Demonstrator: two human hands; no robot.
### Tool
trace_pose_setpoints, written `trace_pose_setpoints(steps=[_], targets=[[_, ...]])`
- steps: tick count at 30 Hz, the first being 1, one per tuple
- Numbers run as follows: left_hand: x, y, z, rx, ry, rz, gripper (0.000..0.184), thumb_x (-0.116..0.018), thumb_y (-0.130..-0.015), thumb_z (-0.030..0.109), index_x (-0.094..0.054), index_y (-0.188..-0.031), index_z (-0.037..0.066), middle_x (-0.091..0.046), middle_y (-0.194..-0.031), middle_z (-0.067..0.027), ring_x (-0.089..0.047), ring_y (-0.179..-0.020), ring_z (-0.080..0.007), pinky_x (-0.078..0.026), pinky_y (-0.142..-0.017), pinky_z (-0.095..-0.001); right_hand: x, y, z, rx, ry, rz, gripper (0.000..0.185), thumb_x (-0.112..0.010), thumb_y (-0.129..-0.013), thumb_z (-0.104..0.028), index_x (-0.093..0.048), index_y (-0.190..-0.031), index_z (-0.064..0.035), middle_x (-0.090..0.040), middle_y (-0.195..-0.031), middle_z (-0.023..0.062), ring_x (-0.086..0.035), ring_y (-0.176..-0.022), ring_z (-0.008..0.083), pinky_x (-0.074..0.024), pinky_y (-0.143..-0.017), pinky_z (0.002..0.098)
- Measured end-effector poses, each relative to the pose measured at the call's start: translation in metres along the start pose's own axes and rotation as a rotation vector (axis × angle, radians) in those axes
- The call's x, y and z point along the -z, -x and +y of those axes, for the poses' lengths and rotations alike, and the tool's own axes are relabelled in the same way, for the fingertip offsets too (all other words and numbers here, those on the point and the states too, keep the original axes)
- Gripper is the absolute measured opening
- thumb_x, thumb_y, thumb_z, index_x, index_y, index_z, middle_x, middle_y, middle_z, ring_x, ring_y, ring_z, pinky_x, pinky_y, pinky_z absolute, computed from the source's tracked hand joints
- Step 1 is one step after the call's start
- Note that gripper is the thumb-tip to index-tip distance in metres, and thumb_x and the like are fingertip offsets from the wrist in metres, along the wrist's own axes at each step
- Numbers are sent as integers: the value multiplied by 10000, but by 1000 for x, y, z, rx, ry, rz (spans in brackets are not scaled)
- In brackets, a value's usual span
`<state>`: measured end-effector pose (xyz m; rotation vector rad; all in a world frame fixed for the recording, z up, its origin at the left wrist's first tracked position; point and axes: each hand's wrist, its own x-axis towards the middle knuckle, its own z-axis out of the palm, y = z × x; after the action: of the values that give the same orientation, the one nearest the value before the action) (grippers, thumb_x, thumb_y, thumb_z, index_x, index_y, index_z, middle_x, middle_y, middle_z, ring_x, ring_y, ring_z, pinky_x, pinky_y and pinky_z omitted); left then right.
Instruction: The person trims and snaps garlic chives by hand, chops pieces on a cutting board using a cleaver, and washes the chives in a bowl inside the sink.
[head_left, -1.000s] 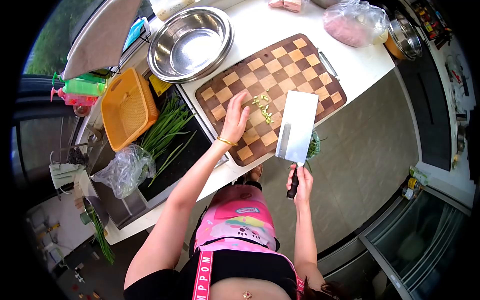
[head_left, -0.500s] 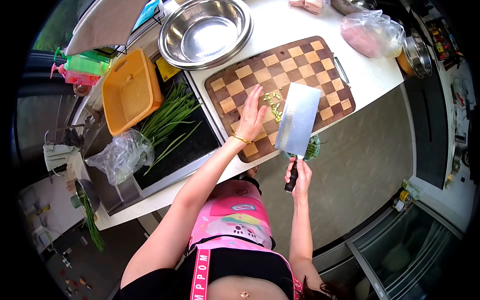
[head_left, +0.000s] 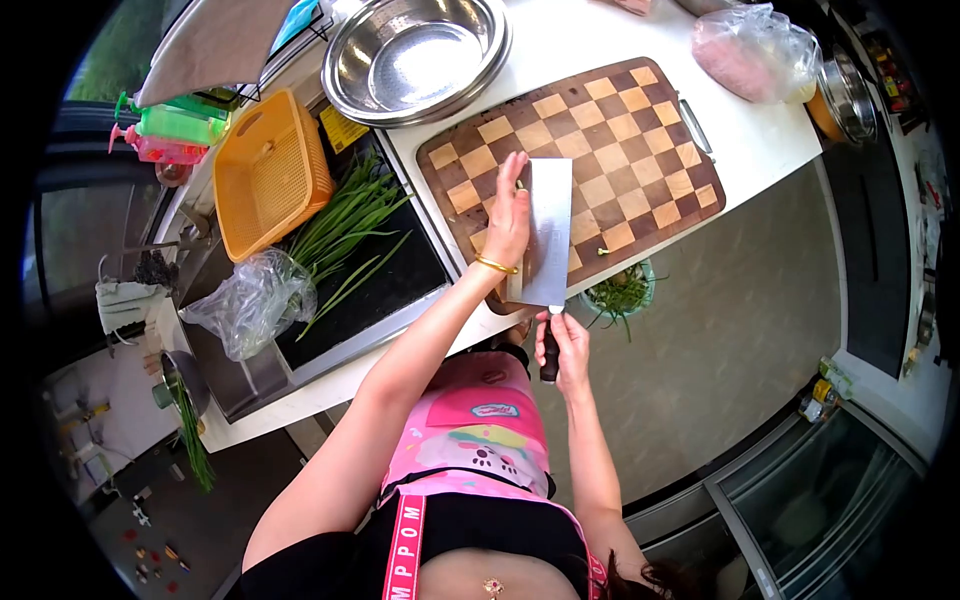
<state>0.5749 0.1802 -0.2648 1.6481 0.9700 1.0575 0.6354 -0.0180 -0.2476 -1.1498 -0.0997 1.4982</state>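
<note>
My right hand (head_left: 566, 350) is closed round the black handle of a wide cleaver (head_left: 546, 230). The blade lies over the left part of the checkered cutting board (head_left: 630, 150). Right beside the blade's left edge, my left hand (head_left: 509, 215) has its fingers stretched out, with a gold bangle at the wrist. A bit of green shows between that hand and the blade; the other chopped pieces are hidden. One small green piece (head_left: 603, 251) lies near the board's front edge.
Nested steel bowls (head_left: 415, 60) stand behind the board. To the left are an orange basket (head_left: 270, 175), long green stalks (head_left: 350, 215) and a clear plastic bag (head_left: 255, 305). A bin with greens (head_left: 620, 290) is below the counter edge. Bagged meat (head_left: 745, 55) lies at the back right.
The cleaver has moved left across the board to my left hand, and the chopped pieces are now mostly out of sight. The view has shifted slightly.
</note>
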Motion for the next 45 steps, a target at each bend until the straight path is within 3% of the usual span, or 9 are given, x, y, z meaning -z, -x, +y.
trace_pose_setpoints(steps=[1,5,14,18,26,36,38,41,45], targets=[[1,2,3,15,-64,17,633,-198,-947,486,-209,-1363,10,-379,-1371,-135,-330,-1280,-262,-208,-1059,-339,-1,3,3,-1,-44,-7,243,-469,-935,-209,-534,-947,24,-519,-665,44,-485,-463,86,-387,-382,204],[-10,20,20,39,-55,-18,628,-194,-947,488,-222,-1353,10,-395,-1360,-134,-329,-1274,-250,-195,-1061,-346,10,26,15,7,-116,14,240,-462,-937,-199,-527,-963,30,-520,-674,50,-485,-464,87,-385,-381,202],[-139,90,87,-14,345,-485,538,-310,-950,342,-223,-1360,5,-312,-1386,-179,-276,-1311,-283,-203,-1071,-373,60,142,22,281,-311,402,253,-476,-927,-216,-523,-965,30,-519,-682,63,-480,-463,108,-395,-386,222],[-191,103,77,34,321,-628,506,-319,-950,300,-236,-1362,17,-314,-1385,-177,-295,-1298,-301,-235,-1057,-352,94,147,25,236,-292,655,255,-488,-922,-242,-530,-939,9,-510,-644,43,-461,-425,99,-365,-360,220],[-122,75,95,110,480,-428,555,-196,-958,454,-343,-1290,34,-360,-1362,-153,-310,-1294,-248,-193,-1086,-366,244,-39,73,-95,138,931,289,-567,-855,-200,-506,-657,1,-521,-522,72,-509,-402,174,-374,-359,315],[-63,23,86,160,511,-253,641,-193,-910,579,-403,-1211,54,-360,-1360,-189,-276,-1313,-283,-130,-1097,-398,270,-89,88,-229,664,1102,278,-611,-819,-188,-542,-728,65,-542,-542,108,-526,-415,188,-405,-382,338],[-49,11,80,219,526,-186,601,-194,-931,538,-413,-1202,48,-407,-1327,-184,-325,-1288,-274,-161,-1091,-389,253,-77,63,-274,448,1046,271,-599,-827,-181,-539,-714,58,-535,-541,98,-512,-411,180,-398,-374,333],[-33,1,54,163,162,-270,313,-503,-902,248,-494,-1111,16,-554,-1119,-160,-505,-1096,-239,-389,-949,-356,257,-66,80,-53,128,997,215,-563,-849,-168,-518,-726,3,-489,-525,50,-463,-384,150,-362,-344,291],[-44,12,51,-189,-394,-537,462,-708,-710,158,-514,-1111,35,-493,-1048,-142,-507,-993,-304,-435,-841,-350,245,-31,72,32,-79,903,206,-567,-856,-202,-536,-806,-5,-499,-590,65,-472,-435,154,-386,-360,273]])
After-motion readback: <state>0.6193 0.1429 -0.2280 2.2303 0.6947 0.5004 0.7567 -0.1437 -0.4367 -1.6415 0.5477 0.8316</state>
